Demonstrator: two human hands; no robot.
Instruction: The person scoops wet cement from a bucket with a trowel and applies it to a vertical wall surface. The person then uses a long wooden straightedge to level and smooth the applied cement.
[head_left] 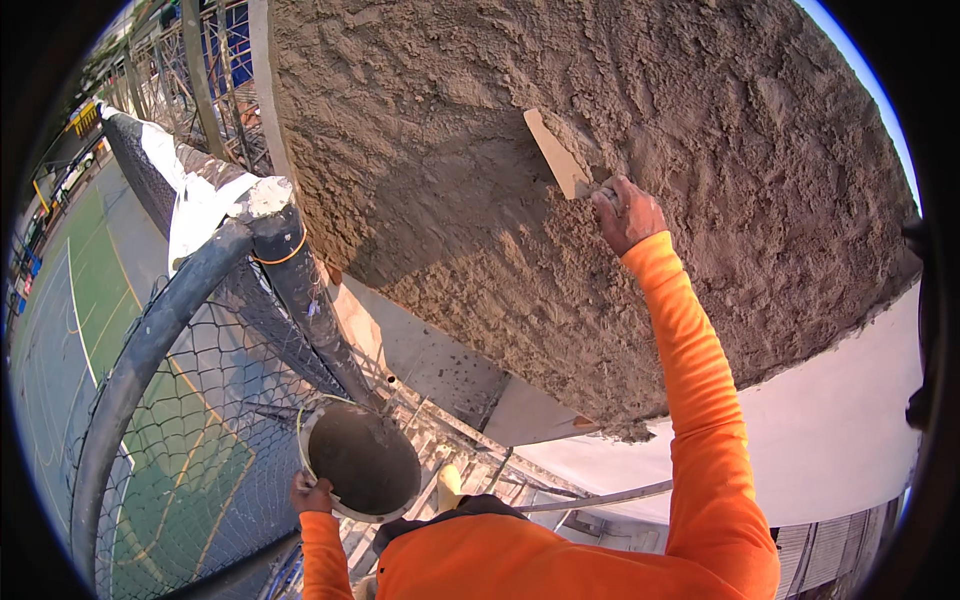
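Note:
My right hand (629, 213) is closed around the handle of a trowel (558, 155), its arm reaching up and forward. The pale flat blade lies against a wall coated in rough, wet-looking grey-brown mortar (450, 195), and some mortar shows along the blade's right edge. Low on the left, my left hand (312, 494) grips the rim of a round, pale bucket (350, 513). Smooth grey material, like mortar (365, 455), fills the view inside the bucket; how deep it is I cannot tell.
A dark pipe frame (150, 345) with wire netting (215, 400) stands left, white sheeting (200, 200) draped on its top. Scaffold planks (430, 450) lie below me. A green and grey sports court (110, 270) spreads far below. Smooth pale wall (800, 435) borders the mortar's lower edge.

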